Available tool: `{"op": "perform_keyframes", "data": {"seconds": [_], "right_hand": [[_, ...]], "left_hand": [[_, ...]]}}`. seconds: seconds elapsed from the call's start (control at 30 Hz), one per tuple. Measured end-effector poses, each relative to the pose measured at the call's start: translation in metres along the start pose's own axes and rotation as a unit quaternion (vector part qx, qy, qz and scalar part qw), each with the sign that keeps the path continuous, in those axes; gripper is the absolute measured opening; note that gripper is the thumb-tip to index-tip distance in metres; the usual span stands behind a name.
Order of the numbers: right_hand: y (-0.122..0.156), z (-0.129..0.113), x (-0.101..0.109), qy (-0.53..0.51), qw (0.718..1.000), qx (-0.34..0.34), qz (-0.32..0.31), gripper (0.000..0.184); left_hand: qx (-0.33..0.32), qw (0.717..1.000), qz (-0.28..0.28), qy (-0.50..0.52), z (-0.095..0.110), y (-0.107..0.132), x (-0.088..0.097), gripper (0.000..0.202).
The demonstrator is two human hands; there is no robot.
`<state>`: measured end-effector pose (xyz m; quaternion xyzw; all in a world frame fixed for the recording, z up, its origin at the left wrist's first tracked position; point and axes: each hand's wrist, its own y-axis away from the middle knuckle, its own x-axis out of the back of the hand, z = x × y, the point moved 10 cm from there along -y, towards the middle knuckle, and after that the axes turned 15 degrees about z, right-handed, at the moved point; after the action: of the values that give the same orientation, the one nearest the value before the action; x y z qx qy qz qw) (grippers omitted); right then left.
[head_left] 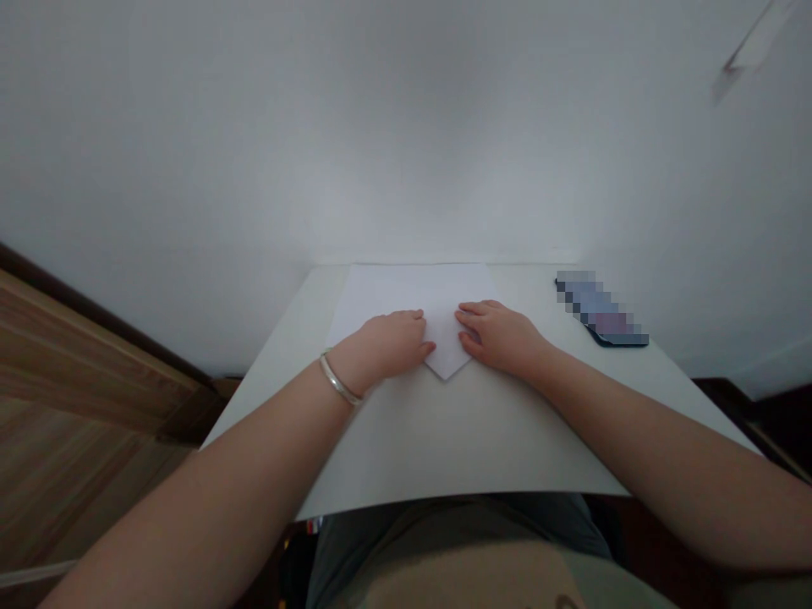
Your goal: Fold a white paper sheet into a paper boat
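A sheet of white paper [406, 288] lies flat on the white table [444, 448], its near end coming to a point towards me. My left hand [398, 342] rests on the left side of that pointed end, fingers stretched out and flat. On the right side, my right hand [498, 334] presses down with its fingers extended and slightly apart. Both hands touch the paper without gripping it. Parts of the slanted edges are hidden under my palms. A silver bangle [339, 378] circles my left wrist.
A phone [602, 313], partly pixelated, lies at the table's right side. Behind the table rises a white wall [406, 152]. Wooden panelling [82, 406] stands to the left, below table height. The table's front edge is close to my lap.
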<state>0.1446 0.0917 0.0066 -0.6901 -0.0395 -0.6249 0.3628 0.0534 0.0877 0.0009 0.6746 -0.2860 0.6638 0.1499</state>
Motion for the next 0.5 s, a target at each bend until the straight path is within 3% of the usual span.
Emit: {"op": "perform_keyframes", "data": {"seconds": [0.23, 0.5], "right_hand": [[-0.003, 0.001, 0.001, -0.005, 1.000, -0.006, -0.001, 0.037], [-0.004, 0.001, 0.002, -0.006, 1.000, -0.009, 0.006, 0.038]], "left_hand": [[0.039, 0.998, 0.012, -0.056, 0.007, 0.009, 0.017, 0.036], [0.054, 0.996, 0.006, -0.067, 0.006, 0.014, 0.018, 0.034]]}}
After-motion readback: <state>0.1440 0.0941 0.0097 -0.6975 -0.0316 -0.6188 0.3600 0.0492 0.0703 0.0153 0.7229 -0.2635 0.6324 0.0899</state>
